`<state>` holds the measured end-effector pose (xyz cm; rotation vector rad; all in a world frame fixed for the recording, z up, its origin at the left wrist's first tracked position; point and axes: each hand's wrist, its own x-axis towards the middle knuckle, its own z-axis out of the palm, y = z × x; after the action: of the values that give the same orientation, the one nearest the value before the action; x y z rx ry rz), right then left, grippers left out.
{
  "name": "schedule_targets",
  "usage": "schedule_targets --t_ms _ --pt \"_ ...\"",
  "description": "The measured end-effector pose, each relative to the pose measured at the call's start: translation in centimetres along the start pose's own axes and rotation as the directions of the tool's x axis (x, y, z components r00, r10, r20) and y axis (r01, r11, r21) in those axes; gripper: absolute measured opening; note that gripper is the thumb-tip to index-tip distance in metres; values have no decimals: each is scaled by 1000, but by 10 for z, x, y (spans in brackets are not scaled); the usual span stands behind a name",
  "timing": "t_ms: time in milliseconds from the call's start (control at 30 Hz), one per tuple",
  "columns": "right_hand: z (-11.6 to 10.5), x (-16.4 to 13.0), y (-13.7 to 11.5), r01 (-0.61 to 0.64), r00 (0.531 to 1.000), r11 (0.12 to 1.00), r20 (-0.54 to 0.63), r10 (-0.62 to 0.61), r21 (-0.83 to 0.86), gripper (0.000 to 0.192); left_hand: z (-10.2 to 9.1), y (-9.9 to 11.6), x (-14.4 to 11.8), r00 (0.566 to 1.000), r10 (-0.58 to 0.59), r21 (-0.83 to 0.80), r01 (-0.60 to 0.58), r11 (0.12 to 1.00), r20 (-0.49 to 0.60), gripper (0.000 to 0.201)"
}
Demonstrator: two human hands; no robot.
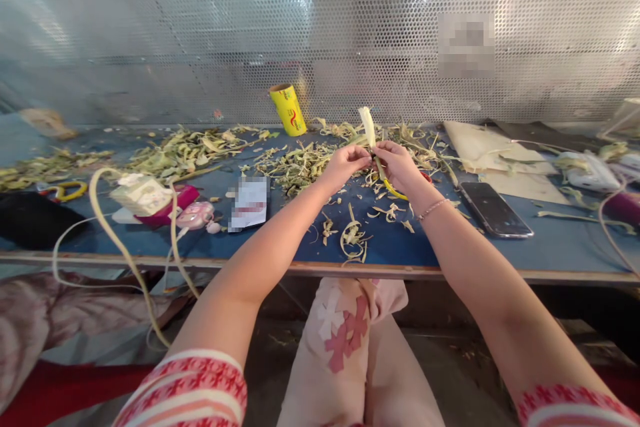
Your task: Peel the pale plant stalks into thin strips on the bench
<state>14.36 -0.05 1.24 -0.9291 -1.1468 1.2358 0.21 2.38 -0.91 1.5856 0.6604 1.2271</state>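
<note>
Above the blue table, my right hand (393,165) grips a pale cream plant piece (368,127), long and narrow like a closed bud, pointing up. The fingers of my left hand (351,164) are pinched together at its lower end, touching or very near it; whatever lies between those fingertips is too small to make out. Beneath my right hand shows a yellow-handled pair of scissors (395,191), partly hidden. Behind and left of my hands spreads a pile of dry greenish peelings (295,167). A few curled scraps (353,235) lie closer to the table's front edge.
A yellow cardboard tube (289,110) stands tilted by the perforated metal wall (345,27). Right of my hands lie a phone (495,209) and cardboard sheets (480,147). Leftward are a white packet (250,203), a charger with cables (143,195) and more yellow scissors (70,191).
</note>
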Motion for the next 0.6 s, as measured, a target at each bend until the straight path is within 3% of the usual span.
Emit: schedule_targets --t_ms 167,333,600 --pt "1 -1 -2 -6 1000 1000 13 6 -11 17 1 0 0 1000 22 45 -21 999 -22 19" --pt "3 -2 -2 -18 1000 1000 -6 18 4 15 0 0 0 993 114 150 -117 982 30 14" --pt "2 0 0 -5 1000 1000 12 5 4 14 -1 1 0 970 238 378 -240 894 55 10"
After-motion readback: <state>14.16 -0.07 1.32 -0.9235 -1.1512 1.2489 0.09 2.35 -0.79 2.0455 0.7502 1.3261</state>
